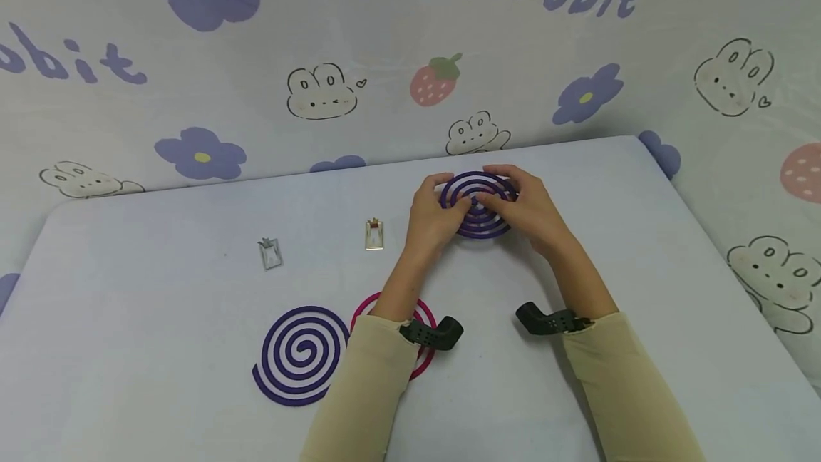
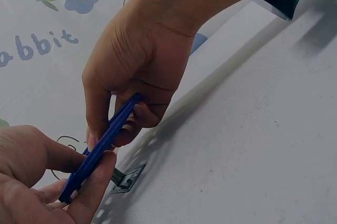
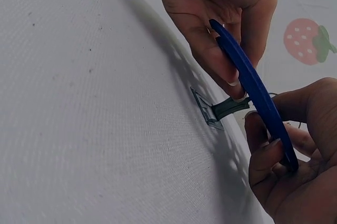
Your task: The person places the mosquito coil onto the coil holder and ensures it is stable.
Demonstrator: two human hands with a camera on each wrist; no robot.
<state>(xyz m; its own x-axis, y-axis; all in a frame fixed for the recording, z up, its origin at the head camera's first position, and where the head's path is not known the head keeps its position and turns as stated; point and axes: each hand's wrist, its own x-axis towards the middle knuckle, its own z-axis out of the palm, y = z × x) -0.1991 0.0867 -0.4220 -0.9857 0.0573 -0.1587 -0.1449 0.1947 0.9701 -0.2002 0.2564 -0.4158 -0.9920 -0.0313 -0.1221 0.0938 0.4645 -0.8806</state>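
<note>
A purple-blue mosquito coil [image 1: 477,230] is held above the far part of the table by both hands. My left hand [image 1: 435,216] pinches its left side, thumb on top near the centre and fingers at the rim. On the opposite side my right hand [image 1: 535,205] grips it the same way, the two thumbs close together. In the wrist views the coil [image 3: 255,90] is tilted, seen edge-on. Below it stands a small dark metal coil stand [image 3: 208,111], its upright tongue reaching up toward the coil's underside. The hands hide part of that tongue.
A second purple coil [image 1: 304,353] lies flat at the front left. Partly under my left forearm lies a pinkish-red coil [image 1: 364,303]. Farther back are a silver stand [image 1: 271,255] and a gold stand [image 1: 374,236]. A printed cloth [image 1: 385,41] hangs behind the white table [image 1: 160,284].
</note>
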